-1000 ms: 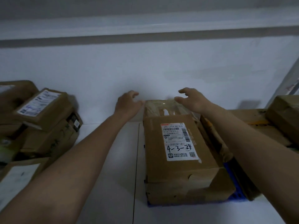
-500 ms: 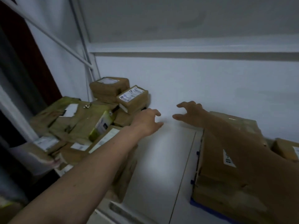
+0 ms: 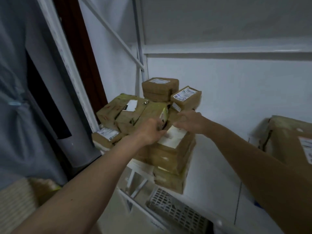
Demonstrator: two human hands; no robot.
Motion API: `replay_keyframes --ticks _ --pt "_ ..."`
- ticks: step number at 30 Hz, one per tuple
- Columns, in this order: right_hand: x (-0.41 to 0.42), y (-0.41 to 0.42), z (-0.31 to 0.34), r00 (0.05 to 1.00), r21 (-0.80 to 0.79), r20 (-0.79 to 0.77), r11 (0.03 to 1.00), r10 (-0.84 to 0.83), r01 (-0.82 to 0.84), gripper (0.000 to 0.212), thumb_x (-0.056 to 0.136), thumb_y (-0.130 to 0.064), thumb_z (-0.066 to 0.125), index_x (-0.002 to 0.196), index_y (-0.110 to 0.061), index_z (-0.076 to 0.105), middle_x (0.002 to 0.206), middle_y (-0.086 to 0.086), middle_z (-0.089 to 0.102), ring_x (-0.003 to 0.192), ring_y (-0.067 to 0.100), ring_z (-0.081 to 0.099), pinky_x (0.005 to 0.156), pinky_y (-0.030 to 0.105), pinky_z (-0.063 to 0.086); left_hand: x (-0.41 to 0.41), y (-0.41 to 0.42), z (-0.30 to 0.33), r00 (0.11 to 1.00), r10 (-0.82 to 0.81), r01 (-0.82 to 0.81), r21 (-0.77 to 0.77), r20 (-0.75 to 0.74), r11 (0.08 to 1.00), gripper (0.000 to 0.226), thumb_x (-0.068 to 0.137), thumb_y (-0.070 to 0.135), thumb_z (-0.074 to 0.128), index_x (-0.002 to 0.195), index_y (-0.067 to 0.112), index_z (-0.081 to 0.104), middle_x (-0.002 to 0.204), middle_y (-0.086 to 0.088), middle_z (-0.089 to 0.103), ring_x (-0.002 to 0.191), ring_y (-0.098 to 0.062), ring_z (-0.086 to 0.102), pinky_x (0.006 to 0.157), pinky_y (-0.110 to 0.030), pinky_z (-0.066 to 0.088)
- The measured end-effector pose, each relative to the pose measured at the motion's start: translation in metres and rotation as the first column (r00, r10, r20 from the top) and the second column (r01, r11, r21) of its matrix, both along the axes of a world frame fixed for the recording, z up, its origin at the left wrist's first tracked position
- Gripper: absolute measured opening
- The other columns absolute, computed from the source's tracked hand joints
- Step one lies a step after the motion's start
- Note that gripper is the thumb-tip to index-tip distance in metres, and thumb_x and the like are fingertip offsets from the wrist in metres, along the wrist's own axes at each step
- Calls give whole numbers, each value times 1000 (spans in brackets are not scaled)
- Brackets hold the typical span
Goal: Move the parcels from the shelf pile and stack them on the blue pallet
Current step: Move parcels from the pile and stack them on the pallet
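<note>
I see both hands at the parcel pile (image 3: 148,114) in the shelf corner. The left hand (image 3: 150,131) has curled fingers touching the front parcel (image 3: 172,146); the right hand (image 3: 189,121) reaches over its far edge. I cannot tell whether either grips. Another parcel (image 3: 287,142) lies well right of the pile.

Brown labelled parcels (image 3: 152,115) heaped in the shelf corner.
</note>
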State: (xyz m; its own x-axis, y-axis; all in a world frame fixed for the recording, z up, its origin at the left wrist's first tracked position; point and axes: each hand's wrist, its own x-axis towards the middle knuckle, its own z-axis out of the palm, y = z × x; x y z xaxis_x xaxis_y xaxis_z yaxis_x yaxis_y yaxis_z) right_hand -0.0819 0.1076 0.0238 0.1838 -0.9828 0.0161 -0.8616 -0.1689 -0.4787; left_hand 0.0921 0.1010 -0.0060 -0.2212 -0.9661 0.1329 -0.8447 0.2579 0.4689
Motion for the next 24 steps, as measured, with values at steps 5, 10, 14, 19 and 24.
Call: replay_keyframes --ticks 5,10,14,19,24 --pt "51 -4 -14 999 32 36 999 -19 18 40 94 -26 52 123 2 56 126 19 57 115 31 53 95 38 42 69 2 -17 998 61 -61 44 -6 997 38 87 35 67 123 23 63 127 1 59 115 -20 55 85 -24 42" --pt "82 -7 -30 998 81 23 995 -54 52 36 97 -15 46 130 -1 51 127 18 56 103 22 53 71 6 35 112 2 -35 1000 16 -16 53 -6 998 34 87 37 64 118 24 66 121 0 60 108 -19 57 85 -29 47" --pt "106 -1 -35 998 72 12 996 -57 56 36 97 -18 43 130 -6 51 133 14 51 123 29 47 98 33 37 133 -1 -42 1000 2 -4 71 19 998 36 88 37 63 120 21 64 123 -3 61 110 -20 56 86 -29 47" --pt "135 -3 -39 999 89 -27 996 -20 22 37 98 -19 42 134 -9 47 138 13 46 126 31 43 107 41 34 154 -8 -48 1000 17 -15 107 -17 994 40 87 38 64 125 24 61 127 3 60 112 -16 56 94 -33 47" --pt "154 -19 -38 996 103 -82 995 19 -11 39 101 -20 38 136 -5 44 140 15 45 129 30 41 108 39 33 166 -18 -54 998 47 -43 119 -34 992 40 87 38 64 125 25 60 128 1 58 112 -18 57 91 -30 47"
